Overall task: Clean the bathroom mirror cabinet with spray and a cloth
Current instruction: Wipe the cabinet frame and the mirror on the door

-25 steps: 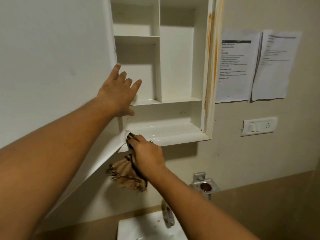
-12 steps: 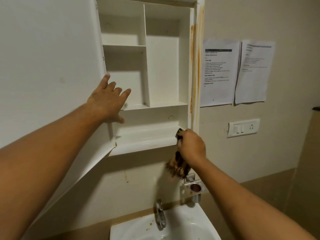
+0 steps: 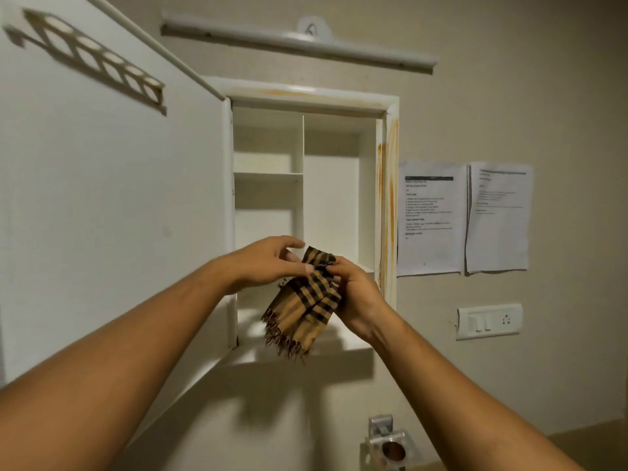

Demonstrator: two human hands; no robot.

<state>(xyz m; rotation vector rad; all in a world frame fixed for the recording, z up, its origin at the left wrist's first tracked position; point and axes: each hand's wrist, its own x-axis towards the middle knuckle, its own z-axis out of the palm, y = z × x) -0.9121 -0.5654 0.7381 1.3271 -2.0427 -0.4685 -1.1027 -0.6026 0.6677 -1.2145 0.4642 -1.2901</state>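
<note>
Now, left hand [image 3: 268, 263] pinches and right hand [image 3: 353, 290] grips the checked cloth [image 3: 302, 307] together, at the cabinet [image 3: 331, 198] shelf's front edge; best fold a clean, flat face outward before wiping.

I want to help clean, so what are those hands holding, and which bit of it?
The checked cloth. The right hand grips its bunched top; the left hand pinches the top edge beside it. The fringed end hangs free.
</note>
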